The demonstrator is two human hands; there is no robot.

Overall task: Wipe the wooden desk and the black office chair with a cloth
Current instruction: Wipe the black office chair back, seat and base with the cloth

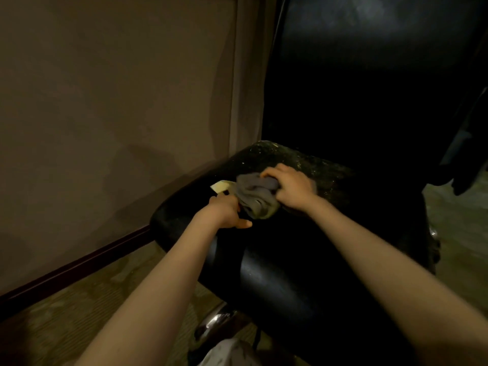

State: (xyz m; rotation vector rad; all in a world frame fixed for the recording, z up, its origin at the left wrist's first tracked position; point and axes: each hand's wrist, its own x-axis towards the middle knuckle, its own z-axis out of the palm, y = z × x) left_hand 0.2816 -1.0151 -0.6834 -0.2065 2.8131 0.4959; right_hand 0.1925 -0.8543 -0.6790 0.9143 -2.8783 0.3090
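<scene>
**A:** Both hands are on the chair [303,273] seat. Right hand [289,187] is bunched on the cloth [253,196], pressing it down mid-seat. Left hand [224,210] pinches the cloth's near edge by a pale tag [220,185].

**B:** How far along?

**A:** Seat's in progress I'd say, the back part looks speckled. Backrest unclear, desk's out of view. No containers anywhere.

Both bare arms stretched forward, right hand [289,187] curled tight over the cloth [254,198], left hand [225,211] just beside the cloth, fingers closed, thumb out.
</scene>
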